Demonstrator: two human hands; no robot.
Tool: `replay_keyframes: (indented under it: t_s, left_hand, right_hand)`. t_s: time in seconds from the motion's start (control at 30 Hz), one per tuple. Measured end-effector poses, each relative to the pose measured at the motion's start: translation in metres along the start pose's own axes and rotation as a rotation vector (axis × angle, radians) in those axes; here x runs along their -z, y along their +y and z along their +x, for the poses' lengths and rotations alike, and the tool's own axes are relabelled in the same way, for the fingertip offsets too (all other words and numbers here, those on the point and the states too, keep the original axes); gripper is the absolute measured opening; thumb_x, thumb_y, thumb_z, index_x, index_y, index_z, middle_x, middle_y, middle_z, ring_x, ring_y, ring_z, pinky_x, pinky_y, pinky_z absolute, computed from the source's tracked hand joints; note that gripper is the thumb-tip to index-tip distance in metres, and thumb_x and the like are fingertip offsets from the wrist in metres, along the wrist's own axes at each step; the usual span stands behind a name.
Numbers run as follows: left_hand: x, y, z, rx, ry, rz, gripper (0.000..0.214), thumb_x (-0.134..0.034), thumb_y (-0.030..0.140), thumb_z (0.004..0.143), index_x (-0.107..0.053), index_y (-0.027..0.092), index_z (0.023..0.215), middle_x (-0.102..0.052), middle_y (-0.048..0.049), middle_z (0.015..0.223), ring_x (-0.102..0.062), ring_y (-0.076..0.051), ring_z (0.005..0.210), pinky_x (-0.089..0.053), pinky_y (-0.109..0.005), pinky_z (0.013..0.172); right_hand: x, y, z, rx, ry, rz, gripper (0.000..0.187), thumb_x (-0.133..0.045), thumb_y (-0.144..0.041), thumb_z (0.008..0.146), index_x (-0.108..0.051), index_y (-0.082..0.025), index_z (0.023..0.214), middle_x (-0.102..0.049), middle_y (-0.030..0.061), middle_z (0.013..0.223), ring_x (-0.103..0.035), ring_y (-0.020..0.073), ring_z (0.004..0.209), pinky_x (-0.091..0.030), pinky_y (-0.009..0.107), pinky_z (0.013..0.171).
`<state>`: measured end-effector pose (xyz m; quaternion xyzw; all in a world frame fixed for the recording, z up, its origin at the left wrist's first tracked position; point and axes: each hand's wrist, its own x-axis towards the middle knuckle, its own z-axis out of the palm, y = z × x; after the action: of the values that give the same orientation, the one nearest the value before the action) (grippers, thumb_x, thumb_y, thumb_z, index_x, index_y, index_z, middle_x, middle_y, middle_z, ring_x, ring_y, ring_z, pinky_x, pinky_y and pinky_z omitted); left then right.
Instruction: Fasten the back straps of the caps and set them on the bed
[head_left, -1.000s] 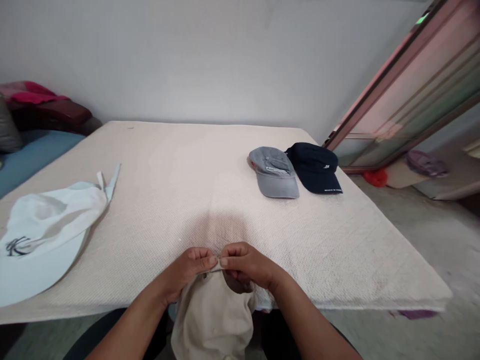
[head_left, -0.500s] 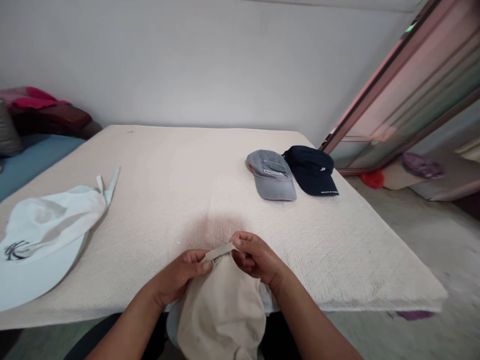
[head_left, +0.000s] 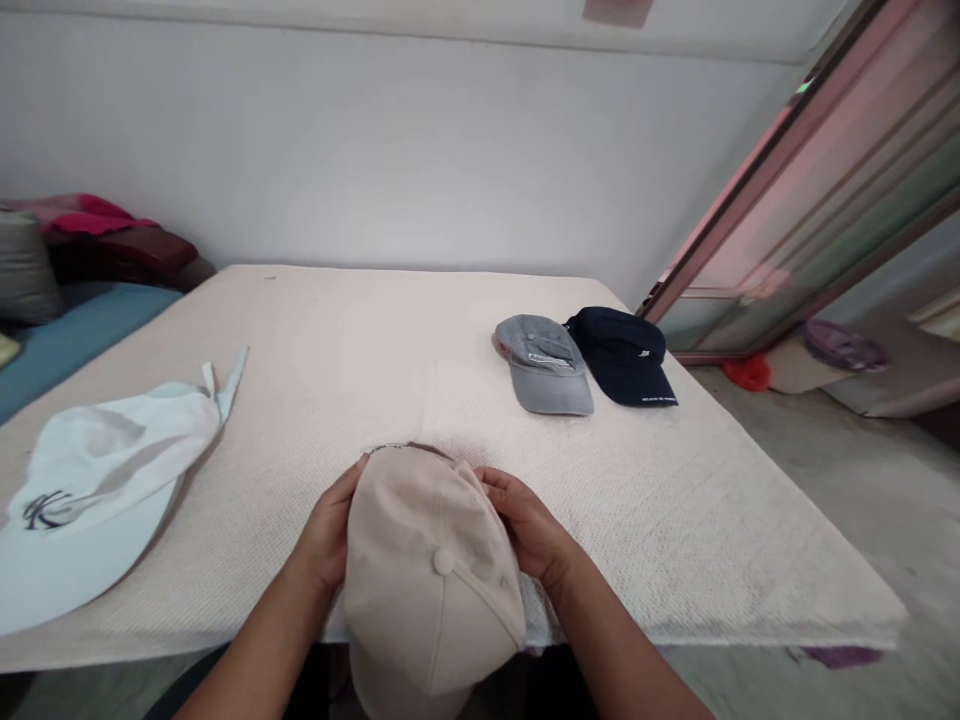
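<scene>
Between my hands is a beige baseball cap point(head_left: 427, 570), its crown and top button facing up and its brim pointing down toward me. It hangs over the near edge of the cloth-covered table point(head_left: 720, 560). My left hand point(head_left: 330, 530) grips the cap's left side, with the fingers partly hidden behind it. On the other side my right hand point(head_left: 525, 520) is closed on the rim near the back, fingertips tucked out of sight. The back strap is hidden.
A white cap point(head_left: 112, 480) with loose strap ends lies at the left. Farther off to the right, a grey cap point(head_left: 546, 362) sits beside a navy cap point(head_left: 622, 355). Behind the table stands a pale wall point(head_left: 420, 150); a sliding door point(head_left: 795, 180) is at the right.
The beige cap has been raised and turned, so its top now shows instead of the back strap. Both hands have shifted from the strap to the cap's sides. The view has tilted slightly upward.
</scene>
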<state>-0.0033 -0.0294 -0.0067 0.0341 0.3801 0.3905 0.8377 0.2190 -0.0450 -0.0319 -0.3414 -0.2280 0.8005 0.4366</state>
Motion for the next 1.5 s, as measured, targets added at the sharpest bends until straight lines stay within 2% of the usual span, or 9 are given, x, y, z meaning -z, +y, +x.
replay_keyframes:
  t_s: [0.1,0.27,0.43,0.67,0.83,0.97,1.1,1.33,1.5]
  left_hand:
    - [-0.001,-0.006,-0.001,0.053,-0.064,0.048,0.037,-0.054,0.041,0.085,-0.068,0.013,0.105,-0.074,-0.0110,0.089,-0.066,-0.029,0.095,-0.048,-0.040,0.088]
    - [0.008,-0.020,-0.005,-0.062,-0.274,0.153,0.037,-0.058,0.040,0.083,-0.069,0.013,0.105,-0.072,-0.0130,0.098,-0.063,-0.030,0.101,-0.045,-0.039,0.089]
    - [0.017,-0.028,-0.008,-0.042,-0.350,0.315,0.031,-0.068,0.031,0.077,-0.071,0.013,0.101,-0.072,-0.0139,0.096,-0.066,-0.028,0.091,-0.049,-0.032,0.076]
    - [0.005,-0.014,-0.003,-0.230,-0.074,0.188,0.016,-0.070,0.028,0.073,-0.073,0.014,0.080,-0.073,-0.0079,0.075,-0.068,-0.025,0.081,-0.052,-0.029,0.068]
    - [0.008,0.013,0.007,-0.349,0.154,-0.012,0.017,-0.057,0.021,0.078,-0.071,0.012,0.074,-0.071,-0.0062,0.062,-0.070,-0.026,0.074,-0.056,-0.034,0.070]
    - [0.008,0.033,0.010,-0.529,0.121,-0.195,0.029,-0.045,0.015,0.083,-0.072,0.013,0.092,-0.073,-0.0053,0.063,-0.070,-0.022,0.067,-0.056,-0.034,0.074]
    - [0.011,0.043,0.012,-0.572,0.078,-0.314,0.041,-0.037,0.012,0.086,-0.064,0.016,0.116,-0.076,-0.0058,0.075,-0.071,-0.021,0.076,-0.053,-0.034,0.084]
    - [0.023,0.046,0.019,-0.649,-0.106,-0.356,0.041,-0.032,0.015,0.090,-0.060,0.018,0.121,-0.075,-0.0068,0.089,-0.070,-0.019,0.082,-0.053,-0.028,0.081]
    - [0.019,0.036,0.019,-0.534,0.009,-0.284,0.034,-0.047,0.035,0.087,-0.064,0.009,0.101,-0.070,-0.0156,0.091,-0.067,-0.023,0.087,-0.055,-0.034,0.077]
  right_hand:
    - [-0.002,-0.004,0.005,0.104,0.062,0.085,0.018,-0.074,-0.028,0.072,-0.061,-0.017,0.079,-0.061,-0.0005,0.069,-0.053,0.0114,0.059,-0.041,0.023,0.057]
    - [0.000,-0.011,0.014,0.293,0.219,0.221,0.019,-0.074,-0.027,0.069,-0.057,-0.019,0.072,-0.058,-0.0037,0.065,-0.050,0.0104,0.055,-0.042,0.022,0.055]
    - [0.008,-0.015,0.022,0.388,0.284,0.165,0.017,-0.072,-0.029,0.070,-0.057,-0.020,0.072,-0.057,-0.0042,0.063,-0.051,0.0114,0.056,-0.043,0.024,0.057]
    - [0.003,-0.015,0.025,0.358,0.265,0.055,0.018,-0.069,-0.036,0.073,-0.062,-0.020,0.077,-0.065,0.0007,0.072,-0.058,0.0172,0.068,-0.046,0.028,0.064]
    - [0.001,-0.005,0.026,0.228,0.099,0.105,0.034,-0.054,-0.050,0.084,-0.067,-0.018,0.084,-0.068,0.0048,0.083,-0.061,0.0192,0.082,-0.046,0.031,0.078]
    - [-0.001,0.003,0.017,0.105,-0.101,0.020,0.033,-0.057,-0.046,0.084,-0.065,-0.017,0.098,-0.066,0.0067,0.097,-0.060,0.0174,0.085,-0.047,0.031,0.077]
    - [-0.006,0.009,0.013,-0.026,-0.262,-0.105,0.040,-0.071,-0.034,0.074,-0.060,-0.016,0.108,-0.064,0.0064,0.088,-0.057,0.0128,0.063,-0.045,0.023,0.051]
    - [-0.017,0.008,0.030,0.153,-0.201,-0.037,0.034,-0.072,-0.027,0.073,-0.062,-0.014,0.102,-0.061,0.0034,0.081,-0.053,0.0092,0.060,-0.043,0.019,0.050]
    - [-0.022,-0.008,0.053,0.285,-0.130,0.000,0.028,-0.070,-0.027,0.075,-0.064,-0.016,0.100,-0.064,0.0039,0.084,-0.054,0.0107,0.065,-0.045,0.019,0.053]
